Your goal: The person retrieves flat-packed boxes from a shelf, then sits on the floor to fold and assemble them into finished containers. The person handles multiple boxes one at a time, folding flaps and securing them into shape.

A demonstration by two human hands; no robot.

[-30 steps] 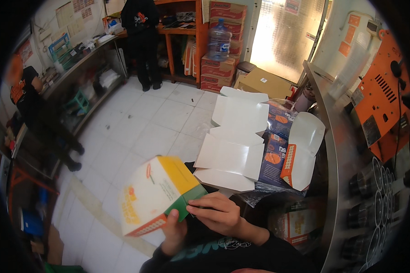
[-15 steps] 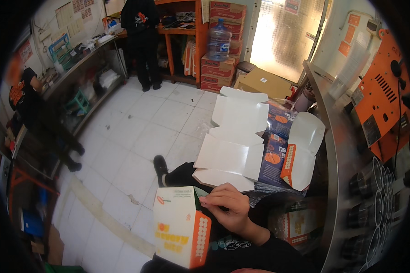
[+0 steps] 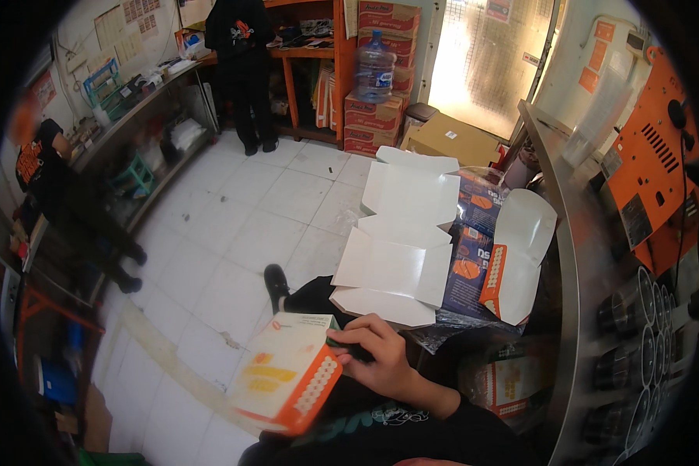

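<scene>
My right hand (image 3: 384, 356) reaches in from the lower right, its fingers closed on the near-right edge of a folded paper food box (image 3: 276, 373). The box is white on its broad face, with yellow and orange print, an orange side with a row of white ovals and a bit of green by my fingers. It is tilted over my lap. My left hand does not show. Beyond the box, unfolded white carton blanks (image 3: 396, 268) lie on plastic-wrapped purple packs. To their right rests a partly folded carton (image 3: 516, 256) with an orange strip.
A steel counter (image 3: 555, 311) runs along the right, with stacked round containers (image 3: 645, 349) and an orange machine (image 3: 652, 163). Brown cardboard (image 3: 454, 140) lies by the door. A water jug (image 3: 374, 68) sits on red cartons. Two people (image 3: 241, 70) stand at the far and left sides.
The food box has swung to the lower left and tilted, showing more of its orange side. My right hand has shifted slightly left and stays on its edge.
</scene>
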